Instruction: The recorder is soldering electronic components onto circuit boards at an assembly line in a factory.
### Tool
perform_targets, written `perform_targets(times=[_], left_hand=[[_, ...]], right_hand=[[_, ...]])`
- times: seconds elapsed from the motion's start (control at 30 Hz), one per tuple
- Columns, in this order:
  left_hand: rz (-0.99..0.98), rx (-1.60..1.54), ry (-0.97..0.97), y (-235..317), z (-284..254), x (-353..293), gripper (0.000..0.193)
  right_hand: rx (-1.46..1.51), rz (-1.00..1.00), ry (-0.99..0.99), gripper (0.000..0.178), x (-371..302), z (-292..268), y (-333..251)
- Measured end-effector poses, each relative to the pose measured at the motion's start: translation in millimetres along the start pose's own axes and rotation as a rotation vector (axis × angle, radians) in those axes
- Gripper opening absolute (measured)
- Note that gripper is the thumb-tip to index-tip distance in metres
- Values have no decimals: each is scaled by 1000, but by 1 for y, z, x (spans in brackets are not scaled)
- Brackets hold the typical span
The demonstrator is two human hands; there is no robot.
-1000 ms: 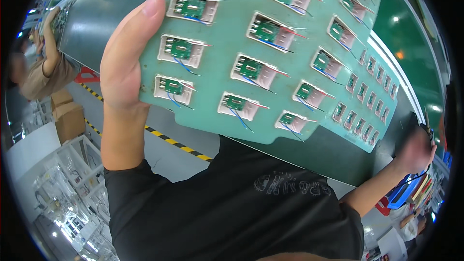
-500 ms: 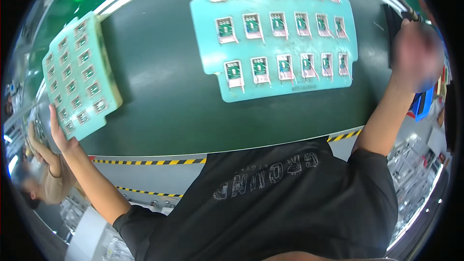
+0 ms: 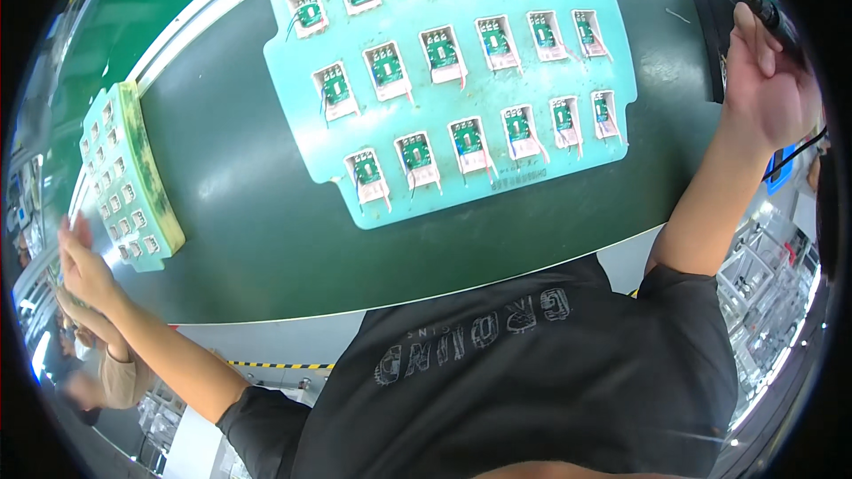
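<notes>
On the dark green tabletop in front of me lies a turquoise tray (image 3: 302,137) with rows of rectangular pockets. Each pocket holds a small green circuit board (image 3: 385,63) with thin wires. A second, thick-edged turquoise tray (image 3: 153,177) with similar boards is at the far left. My left hand (image 3: 86,270) is beside its near corner, fingers stretched out and partly blurred, holding nothing I can see. At the right edge, the fingers of my right hand (image 3: 770,93) are curled at a soldering iron (image 3: 770,13) with a metal shaft and black grip, its tip out of view.
A dark flat object (image 3: 704,31) stands at the table's right end. Beyond that end are a black cable (image 3: 794,155) and a blue bin (image 3: 781,170). At the lower left, another person's hand (image 3: 93,319) is close to my left forearm. A pale rail runs along the far edge.
My left hand has come off the left tray, which now appears farther left and more edge-on. The view has turned, shifting the middle tray left and down. More of the iron shows by my right hand.
</notes>
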State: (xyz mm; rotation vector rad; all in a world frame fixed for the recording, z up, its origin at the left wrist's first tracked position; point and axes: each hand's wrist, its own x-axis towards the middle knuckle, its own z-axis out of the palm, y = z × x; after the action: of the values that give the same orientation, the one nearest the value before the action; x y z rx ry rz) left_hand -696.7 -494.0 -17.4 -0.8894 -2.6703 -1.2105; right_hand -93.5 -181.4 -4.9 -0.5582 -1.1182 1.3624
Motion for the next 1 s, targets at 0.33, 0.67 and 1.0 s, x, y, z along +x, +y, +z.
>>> perform_targets(times=[0.33,0.67,1.0], left_hand=[[1113,-182,-396,167,164,-123,71],[965,-25,-484,159,136,-141,95],[752,-161,-897,180,131,-141,147]], right_hand=[[-379,-273,-149,33,-30,5,11],[-384,-406,60,33,-48,22,3],[-497,-336,-87,28,-26,10,-2]])
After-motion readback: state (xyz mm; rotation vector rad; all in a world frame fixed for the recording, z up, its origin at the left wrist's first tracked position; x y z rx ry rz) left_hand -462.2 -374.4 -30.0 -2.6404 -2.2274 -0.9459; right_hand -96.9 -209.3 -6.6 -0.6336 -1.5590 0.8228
